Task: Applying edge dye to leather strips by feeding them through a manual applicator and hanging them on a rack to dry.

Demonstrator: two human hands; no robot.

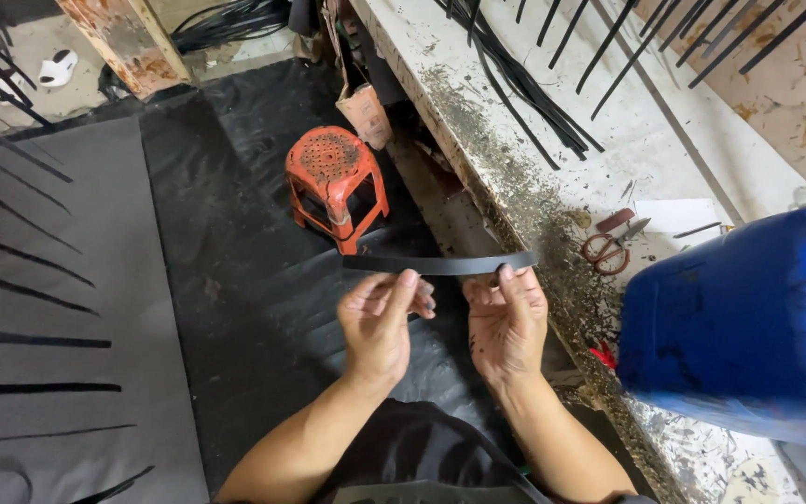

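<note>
I hold a short black rubber strip (440, 265) level in front of me, above the floor beside the workbench. My left hand (382, 322) pinches it near its left part with thumb and fingers. My right hand (507, 322) grips it near its right end, thumb on top. The strip runs roughly from above the stool's foot to the bench edge. Both palms face toward me.
An orange plastic stool (335, 182) stands on black sheeting on the floor. The dirty white workbench (552, 140) at the right carries long black strips (524, 89), scissors (610, 245) and a large blue jerrycan (743, 313). More black strips (20, 252) lie on grey sheet at the left.
</note>
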